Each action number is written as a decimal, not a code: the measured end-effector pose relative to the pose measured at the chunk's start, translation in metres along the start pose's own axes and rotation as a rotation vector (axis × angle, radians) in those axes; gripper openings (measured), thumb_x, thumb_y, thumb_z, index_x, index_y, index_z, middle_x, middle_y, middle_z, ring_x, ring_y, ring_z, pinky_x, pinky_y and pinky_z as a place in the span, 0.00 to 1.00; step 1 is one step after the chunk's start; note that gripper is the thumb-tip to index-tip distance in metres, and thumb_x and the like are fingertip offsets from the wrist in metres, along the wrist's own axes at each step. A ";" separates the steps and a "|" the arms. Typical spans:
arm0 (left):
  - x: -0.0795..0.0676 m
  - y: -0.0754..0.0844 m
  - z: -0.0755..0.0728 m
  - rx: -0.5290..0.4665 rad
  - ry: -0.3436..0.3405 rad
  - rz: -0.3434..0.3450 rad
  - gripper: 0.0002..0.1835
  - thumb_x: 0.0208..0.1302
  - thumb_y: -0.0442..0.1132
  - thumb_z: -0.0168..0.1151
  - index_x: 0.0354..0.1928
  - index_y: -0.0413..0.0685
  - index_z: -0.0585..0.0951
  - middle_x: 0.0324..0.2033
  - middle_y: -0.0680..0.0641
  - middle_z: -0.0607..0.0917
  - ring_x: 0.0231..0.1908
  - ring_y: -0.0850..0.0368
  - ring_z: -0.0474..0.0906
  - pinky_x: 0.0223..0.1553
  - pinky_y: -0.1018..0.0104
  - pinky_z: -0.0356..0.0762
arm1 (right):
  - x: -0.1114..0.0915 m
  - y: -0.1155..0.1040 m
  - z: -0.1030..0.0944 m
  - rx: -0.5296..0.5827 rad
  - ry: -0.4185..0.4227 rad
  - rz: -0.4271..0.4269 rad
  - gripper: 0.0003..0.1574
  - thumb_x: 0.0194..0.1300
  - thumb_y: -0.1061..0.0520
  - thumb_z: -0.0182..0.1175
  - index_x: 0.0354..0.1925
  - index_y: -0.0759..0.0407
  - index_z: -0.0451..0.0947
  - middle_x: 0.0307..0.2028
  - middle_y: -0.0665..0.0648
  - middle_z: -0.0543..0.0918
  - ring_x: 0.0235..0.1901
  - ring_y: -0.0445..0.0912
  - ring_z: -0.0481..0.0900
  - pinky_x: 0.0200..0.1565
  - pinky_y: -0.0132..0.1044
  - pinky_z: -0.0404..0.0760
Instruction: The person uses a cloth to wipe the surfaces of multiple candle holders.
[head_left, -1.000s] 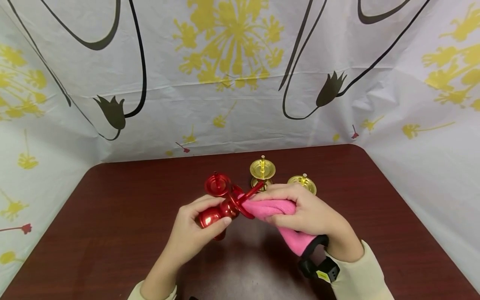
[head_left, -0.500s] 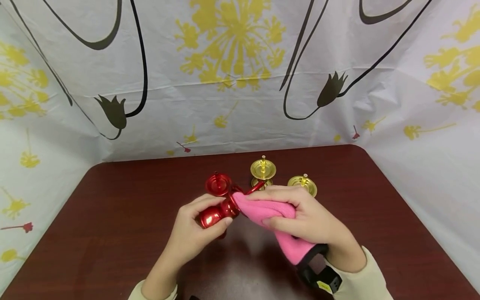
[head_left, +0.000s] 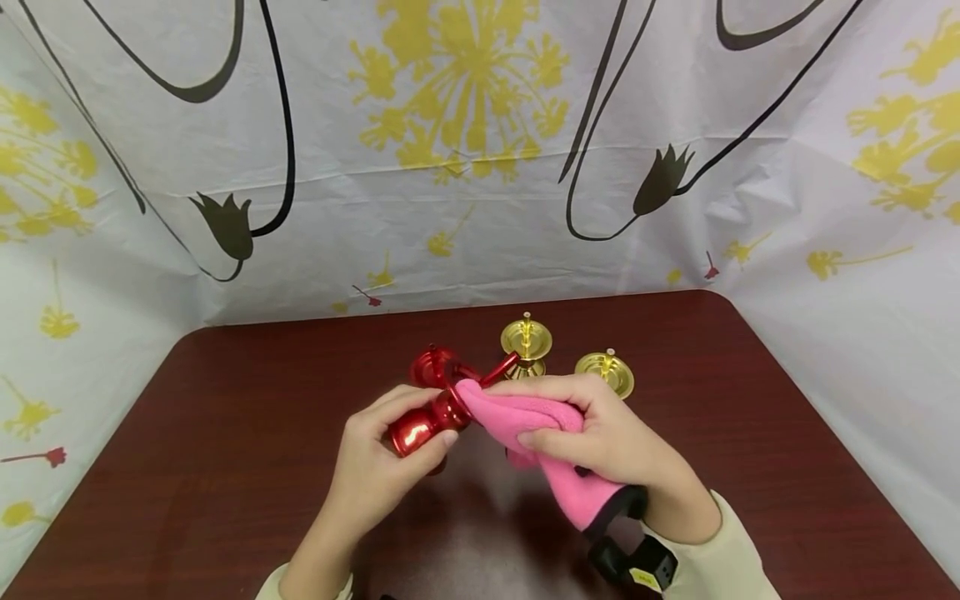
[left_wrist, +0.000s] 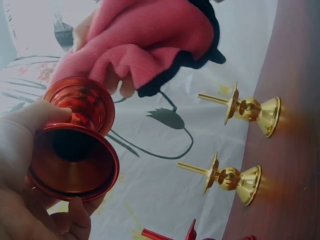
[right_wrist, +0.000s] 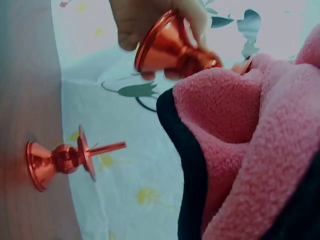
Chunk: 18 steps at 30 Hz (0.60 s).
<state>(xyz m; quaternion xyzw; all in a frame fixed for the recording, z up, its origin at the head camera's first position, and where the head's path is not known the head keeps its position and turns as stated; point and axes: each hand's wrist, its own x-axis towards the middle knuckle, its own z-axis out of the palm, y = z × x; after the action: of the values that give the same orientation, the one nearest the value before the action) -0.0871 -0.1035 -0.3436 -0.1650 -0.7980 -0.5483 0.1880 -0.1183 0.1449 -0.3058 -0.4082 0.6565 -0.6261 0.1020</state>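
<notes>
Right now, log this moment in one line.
left hand: grips tilted red candlestick | right hand: holds pink cloth against its upper part | standing on table: gold candlestick, second gold candlestick, other red candlestick

Glossy metal met my plush cloth [head_left: 504, 415].
My red candlestick [head_left: 417, 428] looked smooth, the gold candlesticks [left_wrist: 230, 179] polished; the tabletop [head_left: 247, 433] was perhaps varnished wood.

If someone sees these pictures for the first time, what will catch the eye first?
Probably the bright pink cloth, held by the right hand against a red candlestick that the left hand grips. Beyond the hands, two gold candlesticks stand on the dark red table.
</notes>
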 end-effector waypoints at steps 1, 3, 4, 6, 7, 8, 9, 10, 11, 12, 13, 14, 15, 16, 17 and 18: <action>0.000 0.000 -0.001 -0.001 0.006 -0.001 0.19 0.49 0.31 0.77 0.46 0.50 0.87 0.41 0.52 0.87 0.40 0.60 0.81 0.38 0.67 0.85 | 0.000 0.002 -0.002 0.004 -0.009 -0.006 0.25 0.64 0.73 0.57 0.60 0.68 0.76 0.53 0.57 0.85 0.35 0.49 0.88 0.37 0.45 0.88; 0.000 0.001 -0.001 0.002 0.014 -0.003 0.20 0.49 0.31 0.77 0.46 0.50 0.87 0.40 0.52 0.87 0.39 0.60 0.80 0.37 0.67 0.84 | 0.001 0.007 -0.006 -0.003 -0.017 -0.011 0.25 0.63 0.73 0.58 0.59 0.69 0.76 0.54 0.51 0.85 0.37 0.47 0.88 0.39 0.44 0.88; 0.000 0.001 -0.002 0.004 0.016 -0.004 0.20 0.49 0.31 0.77 0.46 0.50 0.87 0.40 0.52 0.87 0.39 0.60 0.80 0.37 0.67 0.84 | 0.001 0.009 -0.007 0.010 -0.024 -0.005 0.25 0.63 0.73 0.57 0.59 0.69 0.76 0.54 0.50 0.84 0.39 0.47 0.88 0.39 0.45 0.88; 0.000 0.001 -0.002 0.003 0.014 -0.004 0.20 0.49 0.31 0.77 0.46 0.50 0.87 0.40 0.52 0.87 0.39 0.60 0.80 0.37 0.67 0.84 | 0.001 0.013 -0.011 -0.014 -0.030 -0.010 0.25 0.62 0.73 0.58 0.58 0.68 0.77 0.55 0.49 0.84 0.44 0.45 0.87 0.42 0.41 0.88; 0.000 0.001 -0.002 0.001 0.012 -0.004 0.20 0.49 0.31 0.76 0.46 0.50 0.87 0.40 0.52 0.87 0.39 0.60 0.80 0.37 0.67 0.84 | 0.001 0.015 -0.012 -0.028 -0.034 -0.014 0.25 0.62 0.73 0.58 0.58 0.67 0.78 0.55 0.50 0.84 0.46 0.44 0.85 0.43 0.39 0.87; 0.000 0.001 -0.002 -0.001 0.009 -0.005 0.19 0.50 0.31 0.76 0.47 0.51 0.87 0.40 0.52 0.87 0.39 0.60 0.80 0.37 0.67 0.84 | 0.001 0.016 -0.014 -0.047 -0.040 -0.020 0.25 0.61 0.73 0.59 0.58 0.66 0.79 0.55 0.52 0.84 0.49 0.44 0.84 0.45 0.37 0.86; 0.000 0.001 -0.002 -0.004 0.004 -0.006 0.19 0.50 0.32 0.76 0.47 0.51 0.87 0.40 0.52 0.87 0.39 0.60 0.80 0.37 0.67 0.84 | 0.001 0.018 -0.015 -0.068 -0.044 -0.027 0.26 0.61 0.73 0.59 0.58 0.64 0.79 0.55 0.53 0.84 0.51 0.44 0.83 0.46 0.35 0.85; 0.000 0.001 -0.002 -0.010 0.000 -0.006 0.20 0.50 0.32 0.76 0.47 0.51 0.87 0.41 0.52 0.87 0.40 0.60 0.80 0.37 0.67 0.84 | 0.001 0.019 -0.017 -0.080 -0.053 -0.033 0.26 0.61 0.73 0.59 0.58 0.64 0.80 0.55 0.55 0.84 0.52 0.44 0.82 0.46 0.34 0.84; 0.000 0.001 -0.002 -0.016 -0.006 -0.006 0.19 0.50 0.32 0.76 0.47 0.51 0.87 0.41 0.52 0.87 0.40 0.60 0.80 0.37 0.67 0.84 | 0.001 0.020 -0.019 -0.102 -0.060 -0.041 0.26 0.61 0.73 0.59 0.57 0.62 0.80 0.55 0.57 0.84 0.53 0.44 0.81 0.46 0.33 0.83; 0.000 0.000 -0.002 -0.021 -0.011 -0.007 0.20 0.50 0.32 0.76 0.47 0.51 0.87 0.41 0.52 0.87 0.40 0.59 0.80 0.37 0.67 0.84 | 0.001 0.021 -0.020 -0.114 -0.071 -0.048 0.26 0.60 0.73 0.58 0.57 0.62 0.80 0.55 0.58 0.84 0.53 0.44 0.80 0.45 0.32 0.83; 0.000 0.000 -0.002 -0.025 -0.017 -0.009 0.20 0.50 0.32 0.76 0.47 0.51 0.87 0.41 0.52 0.87 0.40 0.59 0.80 0.37 0.67 0.84 | 0.001 0.022 -0.021 -0.122 -0.083 -0.053 0.27 0.60 0.73 0.58 0.57 0.62 0.80 0.55 0.59 0.84 0.52 0.44 0.80 0.44 0.32 0.82; 0.000 0.000 -0.002 -0.029 -0.023 -0.009 0.20 0.51 0.32 0.76 0.48 0.51 0.87 0.41 0.52 0.87 0.40 0.59 0.80 0.37 0.67 0.84 | 0.001 0.022 -0.023 -0.129 -0.095 -0.059 0.27 0.59 0.73 0.58 0.57 0.62 0.80 0.55 0.60 0.84 0.52 0.45 0.80 0.44 0.32 0.82; 0.000 0.000 -0.002 -0.031 -0.029 -0.008 0.20 0.51 0.32 0.76 0.48 0.51 0.87 0.41 0.52 0.87 0.40 0.59 0.80 0.38 0.67 0.84 | 0.001 0.023 -0.024 -0.142 -0.104 -0.064 0.27 0.58 0.74 0.58 0.57 0.61 0.81 0.54 0.60 0.84 0.52 0.45 0.80 0.43 0.33 0.82; -0.001 0.000 -0.002 -0.033 -0.035 -0.007 0.20 0.51 0.32 0.76 0.48 0.51 0.87 0.41 0.52 0.87 0.40 0.59 0.80 0.38 0.67 0.84 | 0.001 0.024 -0.026 -0.157 -0.114 -0.073 0.28 0.58 0.74 0.58 0.56 0.61 0.81 0.54 0.60 0.84 0.52 0.45 0.80 0.42 0.33 0.82; -0.001 0.000 -0.001 -0.032 -0.041 -0.006 0.20 0.51 0.32 0.76 0.48 0.52 0.87 0.41 0.52 0.87 0.40 0.59 0.80 0.38 0.67 0.84 | 0.001 0.024 -0.028 -0.169 -0.123 -0.077 0.28 0.57 0.74 0.58 0.56 0.61 0.81 0.54 0.60 0.84 0.52 0.45 0.80 0.41 0.33 0.82; -0.001 -0.001 -0.001 -0.031 -0.046 -0.005 0.20 0.51 0.32 0.76 0.49 0.52 0.87 0.41 0.52 0.87 0.40 0.60 0.80 0.39 0.67 0.84 | 0.001 0.025 -0.029 -0.183 -0.131 -0.084 0.29 0.56 0.74 0.59 0.56 0.61 0.82 0.54 0.60 0.84 0.52 0.45 0.80 0.41 0.33 0.82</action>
<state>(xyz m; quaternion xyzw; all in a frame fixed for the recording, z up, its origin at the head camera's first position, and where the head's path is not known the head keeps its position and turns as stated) -0.0861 -0.1048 -0.3443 -0.1787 -0.7939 -0.5570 0.1659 -0.1479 0.1629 -0.3224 -0.4831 0.6850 -0.5394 0.0808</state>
